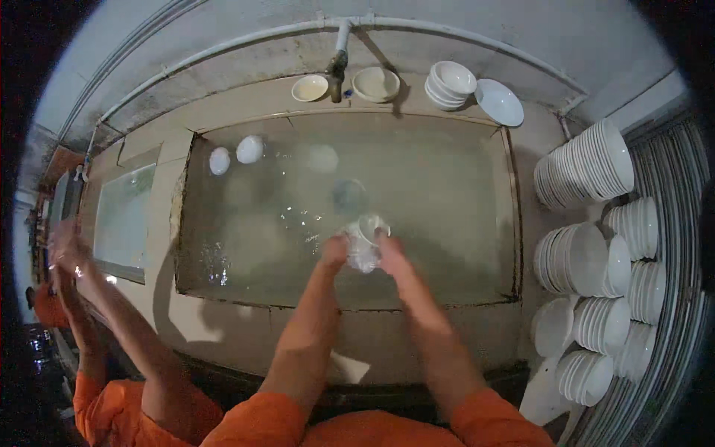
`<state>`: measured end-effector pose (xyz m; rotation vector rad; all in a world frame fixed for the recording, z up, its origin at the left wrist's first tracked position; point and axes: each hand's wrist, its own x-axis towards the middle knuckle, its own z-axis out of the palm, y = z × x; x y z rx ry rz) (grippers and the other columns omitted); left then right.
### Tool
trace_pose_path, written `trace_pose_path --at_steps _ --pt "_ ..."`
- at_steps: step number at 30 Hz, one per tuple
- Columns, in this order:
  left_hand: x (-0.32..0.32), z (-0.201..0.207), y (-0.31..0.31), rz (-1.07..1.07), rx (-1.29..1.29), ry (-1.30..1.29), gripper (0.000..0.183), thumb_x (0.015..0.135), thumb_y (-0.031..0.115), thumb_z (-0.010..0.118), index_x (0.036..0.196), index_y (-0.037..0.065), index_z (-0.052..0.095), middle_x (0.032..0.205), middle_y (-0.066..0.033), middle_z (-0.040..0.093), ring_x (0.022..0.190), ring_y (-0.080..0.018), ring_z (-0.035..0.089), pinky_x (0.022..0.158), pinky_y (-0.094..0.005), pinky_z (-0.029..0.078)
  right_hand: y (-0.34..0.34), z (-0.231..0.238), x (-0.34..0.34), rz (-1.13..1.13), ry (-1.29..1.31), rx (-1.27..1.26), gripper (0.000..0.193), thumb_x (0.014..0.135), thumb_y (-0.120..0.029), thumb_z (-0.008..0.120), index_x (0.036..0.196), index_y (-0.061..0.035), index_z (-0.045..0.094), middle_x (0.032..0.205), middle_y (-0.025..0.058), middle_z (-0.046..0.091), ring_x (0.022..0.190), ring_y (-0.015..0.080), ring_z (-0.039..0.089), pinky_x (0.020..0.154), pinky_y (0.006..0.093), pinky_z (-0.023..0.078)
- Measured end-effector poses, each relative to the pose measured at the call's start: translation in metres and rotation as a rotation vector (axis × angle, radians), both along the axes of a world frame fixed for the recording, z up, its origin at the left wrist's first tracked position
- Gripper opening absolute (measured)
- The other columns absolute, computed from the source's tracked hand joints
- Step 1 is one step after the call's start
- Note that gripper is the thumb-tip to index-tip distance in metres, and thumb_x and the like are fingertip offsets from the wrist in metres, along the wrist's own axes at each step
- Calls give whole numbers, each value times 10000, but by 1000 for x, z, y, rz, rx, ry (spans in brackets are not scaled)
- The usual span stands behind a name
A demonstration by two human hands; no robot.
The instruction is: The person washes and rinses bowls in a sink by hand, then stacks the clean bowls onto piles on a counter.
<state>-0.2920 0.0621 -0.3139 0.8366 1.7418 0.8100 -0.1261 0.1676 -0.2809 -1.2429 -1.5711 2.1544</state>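
Observation:
Over the middle of a large water-filled basin point(518, 246), both my arms reach forward. My right hand point(389, 252) is closed on the right rim of a small white bowl point(374, 229). My left hand point(337, 249) is closed at the left side of the same white cluster, its fingers partly hidden. Beneath the bowl is a shiny white mass, perhaps another bowl or suds; I cannot tell. Just beyond my hands, a darker round dish point(348, 195) shows blurred under the water. Farther off lies a pale round dish point(323, 158), also submerged.
Two white rounded things point(251, 149) float at the far left. Bowls point(450, 83) and a shallow dish point(500, 103) stand on the back ledge beside a tap point(337, 71). Several plate stacks point(585, 164) line the right. Another person's hands point(71, 249) work at the left near a smaller basin point(123, 216).

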Motion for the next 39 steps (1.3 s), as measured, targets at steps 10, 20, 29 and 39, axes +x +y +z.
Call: trace_pose_path --at_steps 10,20,29,39 --pt "-31 171 -33 665 94 -1351 327 971 200 413 1235 17 474 1147 -183 569 973 -309 615 759 -407 572 -24 167 -97 -195 -41 150 426 888 -365 568 973 48 626 939 214 641 864 323 631 745 437 472" --pt "-92 129 -52 831 108 -236 431 869 419 618 1008 11 620 872 -118 648 810 -221 640 653 -358 518 70 194 -197 94 -191 934 371 898 -309 494 939 42 611 962 268 596 917 440 559 813 496 443" --pt "-182 126 -68 721 225 401 365 857 346 654 1021 21 635 900 -210 668 802 -282 656 733 -383 493 121 209 -306 -618 -451 1537 461 863 -394 596 1053 25 618 885 199 660 828 301 648 748 405 497" --pt "-268 142 -24 385 249 708 465 863 193 626 1287 96 460 1223 -210 551 1104 -345 548 914 -426 436 1 97 -294 390 37 -146 380 870 -237 647 1206 -88 554 1006 56 622 845 148 608 643 293 507"
